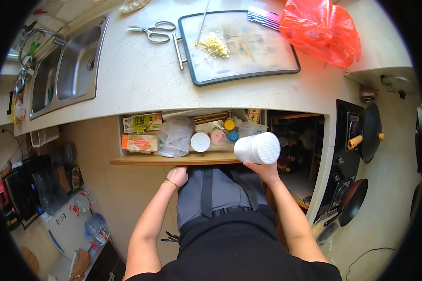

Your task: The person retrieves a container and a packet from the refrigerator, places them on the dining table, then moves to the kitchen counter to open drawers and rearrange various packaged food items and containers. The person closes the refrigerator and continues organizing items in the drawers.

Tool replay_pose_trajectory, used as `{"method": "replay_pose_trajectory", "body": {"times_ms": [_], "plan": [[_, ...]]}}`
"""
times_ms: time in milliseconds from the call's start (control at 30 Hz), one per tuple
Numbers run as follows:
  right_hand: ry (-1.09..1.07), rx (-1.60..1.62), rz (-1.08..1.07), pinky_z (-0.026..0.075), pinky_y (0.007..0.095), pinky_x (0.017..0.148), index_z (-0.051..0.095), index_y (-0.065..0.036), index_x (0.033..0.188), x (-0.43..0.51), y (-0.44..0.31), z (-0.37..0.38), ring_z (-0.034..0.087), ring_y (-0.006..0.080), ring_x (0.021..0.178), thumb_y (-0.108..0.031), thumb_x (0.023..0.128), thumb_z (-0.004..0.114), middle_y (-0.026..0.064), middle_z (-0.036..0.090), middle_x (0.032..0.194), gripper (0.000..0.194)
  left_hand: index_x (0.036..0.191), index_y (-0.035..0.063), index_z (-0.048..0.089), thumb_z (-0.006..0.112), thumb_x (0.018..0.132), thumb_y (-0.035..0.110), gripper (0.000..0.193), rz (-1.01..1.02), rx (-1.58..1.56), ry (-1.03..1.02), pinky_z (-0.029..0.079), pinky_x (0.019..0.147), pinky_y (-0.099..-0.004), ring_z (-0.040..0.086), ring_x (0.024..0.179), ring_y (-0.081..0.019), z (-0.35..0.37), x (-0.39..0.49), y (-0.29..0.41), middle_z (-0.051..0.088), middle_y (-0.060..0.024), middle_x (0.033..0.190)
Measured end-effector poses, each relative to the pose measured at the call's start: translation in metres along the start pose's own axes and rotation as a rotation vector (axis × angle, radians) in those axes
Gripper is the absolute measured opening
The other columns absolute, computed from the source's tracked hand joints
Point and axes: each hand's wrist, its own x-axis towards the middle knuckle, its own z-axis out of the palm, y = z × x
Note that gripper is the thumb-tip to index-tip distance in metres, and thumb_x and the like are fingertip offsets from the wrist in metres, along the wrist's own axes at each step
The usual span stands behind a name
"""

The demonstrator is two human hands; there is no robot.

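My right hand (263,172) holds a white cylindrical container (256,148) with a textured end, above the right front corner of an open drawer (183,161). At the drawer's wooden front edge is my left hand (178,176), its fingers partly hidden beneath the edge. Inside the drawer are a white-lidded jar (200,142), jars with pink (217,136), yellow (229,124) and blue (232,136) tops, a crumpled clear plastic bag (177,135) and cardboard boxes (140,142). Chopped pale yellow bits (215,45) lie on a cutting board (246,70) on the counter.
Scissors (154,31) lie left of the board, with a double sink (75,63) further left. A red plastic bag (321,31) covers the board's right corner. On the right, a black gas stove (332,175) bears a wok (370,133) and a frying pan (353,202).
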Motion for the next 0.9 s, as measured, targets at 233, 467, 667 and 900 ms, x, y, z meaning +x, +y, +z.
{"method": "replay_pose_trajectory", "body": {"times_ms": [233, 467, 667, 900], "plan": [[-0.207, -0.142, -0.033, 0.045, 0.0353, 0.100, 0.051, -0.002, 0.124, 0.013, 0.025, 0.012, 0.056, 0.0221, 0.113, -0.015, 0.060, 0.091, 0.0103, 0.058, 0.121, 0.077, 0.103, 0.0008, 0.067, 0.051, 0.082, 0.006, 0.027, 0.129, -0.361, 0.028, 0.054, 0.080, -0.0415, 0.067, 0.086, -0.0362, -0.048, -0.063, 0.011, 0.069, -0.0223, 0.092], [-0.394, -0.323, -0.144, 0.048, 0.0391, 0.097, 0.048, -0.005, 0.127, 0.016, 0.044, 0.030, 0.057, 0.0317, 0.116, -0.021, 0.055, 0.092, 0.0147, 0.056, 0.124, 0.085, 0.101, -0.0004, 0.061, 0.065, 0.083, 0.027, 0.033, -0.090, -0.270, 0.172, 0.054, 0.074, -0.0438, 0.069, 0.086, -0.0351, -0.063, -0.016, 0.059, 0.071, -0.0190, 0.088], [-0.435, -0.380, -0.304, 0.048, 0.0405, 0.096, 0.045, -0.010, 0.131, 0.025, 0.036, 0.048, 0.056, 0.0350, 0.117, -0.016, 0.067, 0.083, 0.0159, 0.051, 0.130, 0.075, 0.110, 0.0009, 0.050, 0.077, 0.074, 0.044, 0.062, -0.208, -0.104, 0.173, 0.053, 0.073, -0.0474, 0.067, 0.084, -0.0403, -0.037, 0.026, 0.065, 0.069, -0.0212, 0.089], [-0.501, -0.420, -0.289, 0.045, 0.0417, 0.100, 0.040, -0.012, 0.134, 0.025, 0.032, 0.050, 0.051, 0.0387, 0.121, -0.013, 0.073, 0.077, 0.0181, 0.045, 0.131, 0.071, 0.112, 0.0036, 0.049, 0.073, 0.080, 0.034, 0.050, -0.211, -0.281, 0.309, 0.053, 0.073, -0.0513, 0.066, 0.085, -0.0428, -0.018, 0.044, 0.048, 0.068, -0.0243, 0.091]]}}
